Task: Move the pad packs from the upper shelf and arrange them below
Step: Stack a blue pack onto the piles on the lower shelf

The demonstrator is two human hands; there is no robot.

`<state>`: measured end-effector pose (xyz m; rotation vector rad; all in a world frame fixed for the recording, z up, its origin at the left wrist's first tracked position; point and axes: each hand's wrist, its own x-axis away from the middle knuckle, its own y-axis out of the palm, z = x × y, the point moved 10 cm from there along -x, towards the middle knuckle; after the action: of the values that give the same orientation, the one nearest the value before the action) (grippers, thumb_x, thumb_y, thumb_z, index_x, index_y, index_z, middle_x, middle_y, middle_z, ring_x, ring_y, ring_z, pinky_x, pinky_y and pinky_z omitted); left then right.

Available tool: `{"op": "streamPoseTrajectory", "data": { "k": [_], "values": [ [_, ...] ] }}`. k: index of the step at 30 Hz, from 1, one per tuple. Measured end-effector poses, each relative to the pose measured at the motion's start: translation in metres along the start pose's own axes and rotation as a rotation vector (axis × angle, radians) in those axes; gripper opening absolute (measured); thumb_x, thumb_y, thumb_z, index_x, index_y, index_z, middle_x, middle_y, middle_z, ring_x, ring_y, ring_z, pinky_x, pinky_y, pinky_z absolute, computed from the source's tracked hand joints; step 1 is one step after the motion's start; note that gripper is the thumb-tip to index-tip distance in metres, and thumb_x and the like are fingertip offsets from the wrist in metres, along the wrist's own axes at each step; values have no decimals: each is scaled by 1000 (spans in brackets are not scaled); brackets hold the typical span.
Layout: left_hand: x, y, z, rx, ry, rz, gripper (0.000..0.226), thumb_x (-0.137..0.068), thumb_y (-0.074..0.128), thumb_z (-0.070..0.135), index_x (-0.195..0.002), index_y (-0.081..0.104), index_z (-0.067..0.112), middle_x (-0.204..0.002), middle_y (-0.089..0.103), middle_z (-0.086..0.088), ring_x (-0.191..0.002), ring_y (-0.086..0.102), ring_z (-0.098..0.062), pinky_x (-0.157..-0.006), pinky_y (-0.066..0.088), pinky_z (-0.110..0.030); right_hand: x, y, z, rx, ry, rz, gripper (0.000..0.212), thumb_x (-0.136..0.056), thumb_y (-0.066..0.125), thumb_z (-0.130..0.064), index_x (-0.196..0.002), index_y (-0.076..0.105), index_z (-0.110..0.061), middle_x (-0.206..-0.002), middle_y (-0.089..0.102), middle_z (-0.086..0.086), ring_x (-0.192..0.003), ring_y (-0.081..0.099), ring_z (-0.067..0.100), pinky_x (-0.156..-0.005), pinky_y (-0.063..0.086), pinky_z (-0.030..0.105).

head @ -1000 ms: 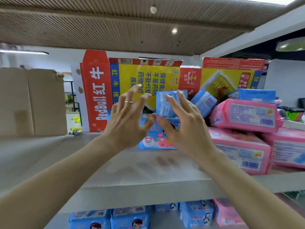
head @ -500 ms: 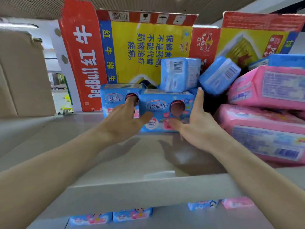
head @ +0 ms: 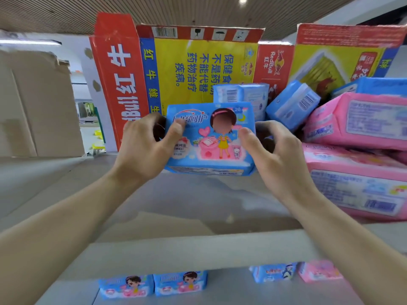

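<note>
A blue pad pack (head: pixel 209 139) with a cartoon girl on its front is raised just above the grey upper shelf (head: pixel 176 208), its front tilted toward me. My left hand (head: pixel 143 150) grips its left end, thumb on the front. My right hand (head: pixel 273 155) grips its right end the same way. Behind it, two more blue packs (head: pixel 244 95) (head: pixel 293 104) lean against the cartons. Big pink packs (head: pixel 356 122) (head: pixel 352 186) are stacked at the right. On the lower shelf stand blue packs (head: pixel 125 287) (head: pixel 180 282) (head: pixel 273 271) and a pink one (head: pixel 319 270).
Flattened Red Bull cartons (head: pixel 198 69) (head: pixel 334 56) stand upright along the back of the upper shelf. A brown cardboard box (head: pixel 39 106) sits at the far left. The shelf's front lip (head: pixel 198 252) runs across between my forearms.
Both hands reached in, closed on the ends of a blue pack and lifted it, turning its front toward me. The view moved closer to the shelf.
</note>
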<state>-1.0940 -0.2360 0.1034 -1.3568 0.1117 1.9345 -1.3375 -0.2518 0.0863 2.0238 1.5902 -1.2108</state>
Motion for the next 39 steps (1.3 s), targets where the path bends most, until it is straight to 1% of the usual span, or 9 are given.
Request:
{"op": "streamPoseTrajectory", "data": {
  "k": [2,5,9,16,22,25,29,35,39],
  "values": [
    [1,-7,4,19,12,24,53,-86,46,60,-63,47,12,-58,51,-2,-54,41,-11,-51,31,-28,2,-4,-5,-12,-49,43,50,-80,53,-61,-97,65,-15,-94,68,4,-87,64,20,-77,52,36],
    [3,-15,12,43,24,57,39,-88,50,55,-63,44,26,-56,48,12,-52,46,-3,-48,30,-17,4,-5,-11,-26,-97,74,41,-83,56,-56,-95,61,-18,-91,65,8,-81,63,24,-72,51,41],
    [4,-23,24,16,-16,77,47,-84,48,63,-68,57,19,-59,56,13,-54,52,0,-50,32,-14,4,-15,-13,-74,-68,90,42,-84,56,-56,-96,64,-17,-92,66,8,-84,64,26,-77,51,48],
    [26,-49,68,-42,-74,133,50,-84,46,63,-81,64,16,-67,61,14,-63,59,2,-52,38,-12,21,-42,-26,-158,-59,32,41,-83,52,-56,-95,65,-19,-86,62,3,-74,54,16,-67,39,29],
    [72,-61,113,102,-74,152,48,-84,45,68,-90,51,21,-77,66,8,-70,67,-13,-61,55,-45,57,-76,-43,-254,-128,-32,27,-90,50,-47,-96,61,-23,-84,55,3,-64,51,5,-60,36,14],
    [97,-63,132,201,-74,147,44,-87,50,63,-92,48,19,-80,66,7,-75,67,-18,-61,54,-51,81,-91,-47,-259,-145,-73,33,-92,49,-49,-108,61,-23,-99,55,2,-76,60,7,-65,42,13],
    [127,-71,152,266,-110,208,43,-86,52,57,-96,51,15,-79,61,19,-72,60,-4,-56,51,-36,115,-105,-53,-115,-166,-146,50,-90,50,-54,-125,57,-18,-119,51,-6,-105,56,6,-82,42,11],
    [189,-59,173,325,-170,197,33,-94,55,49,-112,63,22,-105,68,-1,-94,68,-17,-69,57,-43,161,-141,-46,-91,-141,-112,60,-85,57,-51,-132,55,-13,-122,51,-3,-109,56,14,-91,45,18],
    [247,-39,169,412,-351,236,28,-92,60,44,-114,67,28,-104,71,-5,-86,67,-5,-67,53,-22,195,-155,-27,-152,-29,-150,66,-82,61,-56,-136,54,-19,-118,56,-3,-107,61,15,-88,51,27]
  ]
}}
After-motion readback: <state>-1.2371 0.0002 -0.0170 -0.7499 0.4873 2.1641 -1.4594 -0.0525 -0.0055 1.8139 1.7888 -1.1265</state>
